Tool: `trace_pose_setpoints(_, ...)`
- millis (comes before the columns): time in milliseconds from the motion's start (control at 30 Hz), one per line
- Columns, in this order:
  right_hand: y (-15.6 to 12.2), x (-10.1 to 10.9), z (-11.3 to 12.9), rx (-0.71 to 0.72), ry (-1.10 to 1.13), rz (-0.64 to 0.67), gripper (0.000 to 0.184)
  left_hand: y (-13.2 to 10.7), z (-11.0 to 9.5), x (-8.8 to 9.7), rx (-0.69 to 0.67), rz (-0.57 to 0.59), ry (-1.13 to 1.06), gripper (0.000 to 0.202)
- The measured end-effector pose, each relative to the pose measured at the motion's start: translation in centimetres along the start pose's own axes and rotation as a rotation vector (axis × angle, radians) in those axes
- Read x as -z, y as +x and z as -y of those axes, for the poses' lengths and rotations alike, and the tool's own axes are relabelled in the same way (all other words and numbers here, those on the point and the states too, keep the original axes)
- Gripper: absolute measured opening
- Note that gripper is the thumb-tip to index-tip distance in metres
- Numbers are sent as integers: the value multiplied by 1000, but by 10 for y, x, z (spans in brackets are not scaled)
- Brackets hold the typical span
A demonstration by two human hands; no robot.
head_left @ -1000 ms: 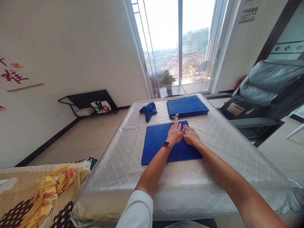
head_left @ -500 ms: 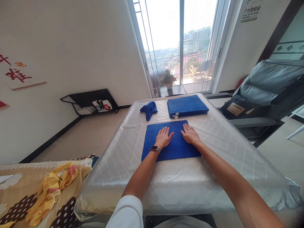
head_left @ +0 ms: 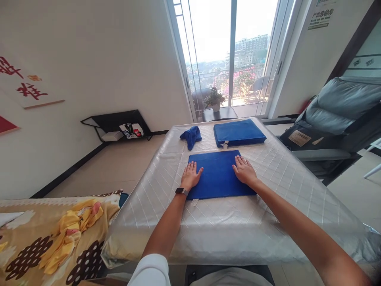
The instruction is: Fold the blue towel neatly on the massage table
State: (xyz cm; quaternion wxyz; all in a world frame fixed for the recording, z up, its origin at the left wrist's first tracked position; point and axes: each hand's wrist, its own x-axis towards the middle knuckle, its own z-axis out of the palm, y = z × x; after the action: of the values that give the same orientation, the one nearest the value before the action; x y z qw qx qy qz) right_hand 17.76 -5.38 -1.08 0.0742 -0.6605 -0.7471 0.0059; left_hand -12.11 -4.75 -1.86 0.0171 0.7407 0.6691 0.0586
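A blue towel (head_left: 218,174) lies flat as a rectangle on the table, with a small white tag showing at its near left edge. My left hand (head_left: 191,175) rests palm down on its left edge, fingers stretched out; a watch is on that wrist. Flat on the towel's right side is my right hand (head_left: 244,170), its fingers also extended. Beyond it sits a stack of folded blue towels (head_left: 239,132) with a white tag at the front corner. A crumpled blue cloth (head_left: 191,137) lies to the left of the stack.
The table has a silver quilted cover (head_left: 238,226). On the left is a bed with a patterned sheet (head_left: 38,222) and a yellow garment (head_left: 76,228). A grey recliner (head_left: 342,111) stands at the right. Behind the table, a potted plant (head_left: 215,99) sits on a chair before the glass door.
My left hand has slid left across the towel to its left edge. My right hand stays on the right side. The whole view has shifted slightly.
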Motion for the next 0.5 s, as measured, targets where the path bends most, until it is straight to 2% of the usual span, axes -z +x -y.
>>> trace_pose_setpoints(200, -27, -6, 5, -6, 26, 81, 70, 0, 3, 3, 8, 10, 40, 82)
trace_pose_setpoints(300, -27, -7, 6, -13, 29, 68, 69, -4, -11, 10, 7, -53, 73, 82)
trace_pose_setpoints(400, -26, -7, 7, -1, 31, 53, 70, -9, -53, 15, -170, -50, 29, 80)
trace_pose_setpoints(500, -28, -7, 5, 11, 17, 45, 68, -11, -115, 16, -410, -36, -40, 72)
